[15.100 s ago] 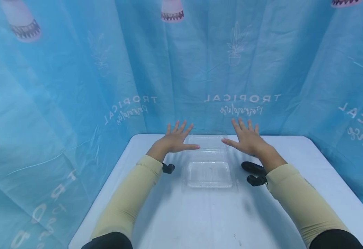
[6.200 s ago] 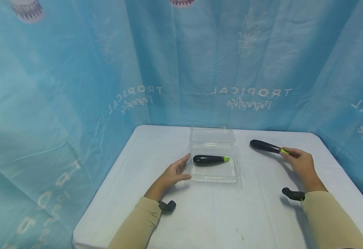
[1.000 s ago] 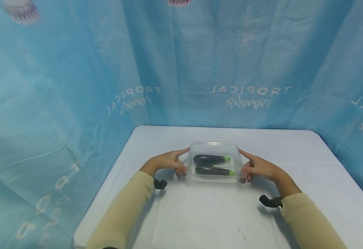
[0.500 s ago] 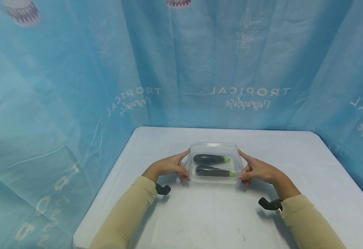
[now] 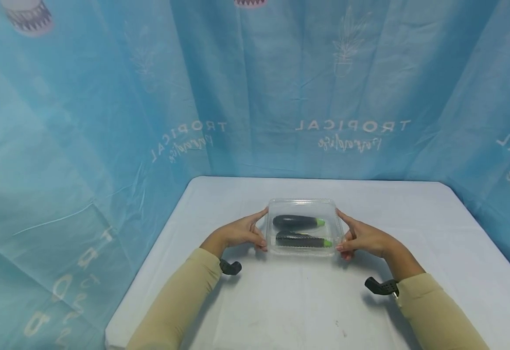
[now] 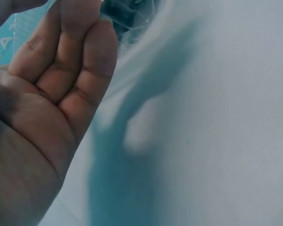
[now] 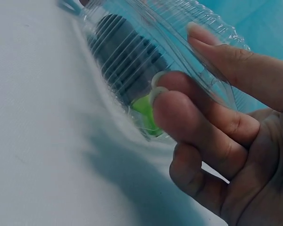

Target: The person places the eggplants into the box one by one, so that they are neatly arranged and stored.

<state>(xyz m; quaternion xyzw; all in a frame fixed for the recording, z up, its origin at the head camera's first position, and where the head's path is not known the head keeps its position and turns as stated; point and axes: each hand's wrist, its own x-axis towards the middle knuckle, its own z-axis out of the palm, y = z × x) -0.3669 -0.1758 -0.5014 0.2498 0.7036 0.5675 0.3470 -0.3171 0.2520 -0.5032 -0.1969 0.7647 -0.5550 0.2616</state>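
Note:
A clear plastic clamshell container (image 5: 303,206), its lid down, sits on the white table. Through the lid show two dark eggplants with green stem ends: a rear eggplant (image 5: 296,222) and a front eggplant (image 5: 300,240), lying side by side. My left hand (image 5: 238,232) holds the container's left side, index finger stretched to the rear corner and other fingers by the front corner. On the opposite side my right hand (image 5: 364,238) holds the right edge likewise. The right wrist view shows the right thumb (image 7: 245,70) over the rim and bent fingers below it.
White cloth covers the table (image 5: 281,306), with small dark specks near the front. Behind and to the left hangs a blue printed curtain (image 5: 272,97). Black wrist-camera mounts (image 5: 380,286) stick out from both sleeves.
Earlier the container stood open and empty, then held one eggplant while my right hand held the other. Both are now inside under the lowered lid. In the last second the fingers barely shifted.

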